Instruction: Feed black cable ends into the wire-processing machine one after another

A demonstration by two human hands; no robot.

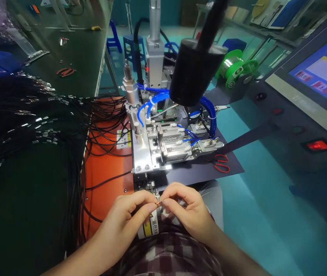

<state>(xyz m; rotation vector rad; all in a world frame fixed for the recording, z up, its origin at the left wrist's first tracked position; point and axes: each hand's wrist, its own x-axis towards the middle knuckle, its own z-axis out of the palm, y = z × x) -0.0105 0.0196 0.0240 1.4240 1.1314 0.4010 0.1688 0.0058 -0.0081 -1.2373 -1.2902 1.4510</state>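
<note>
Low in the middle of the head view, my left hand (133,211) pinches some thin reddish wires (159,202) between thumb and forefinger. From the other side my right hand (184,205) is closed in a pinch on the same wires, its fingertips almost meeting those of the left. The wire ends are too small to make out in detail. Just beyond my fingers is the front of a metal bench machine (175,149) with blue air tubes (213,115). A white and yellow label (148,226) shows beneath my left hand.
Black cables (108,107) spread over the orange surface (108,165) and the dark table on the left. A black cylindrical nozzle (194,73) hangs above the machine. Red-handled scissors (222,165) lie to its right, near a control panel (290,115). A green wire spool (235,69) stands behind.
</note>
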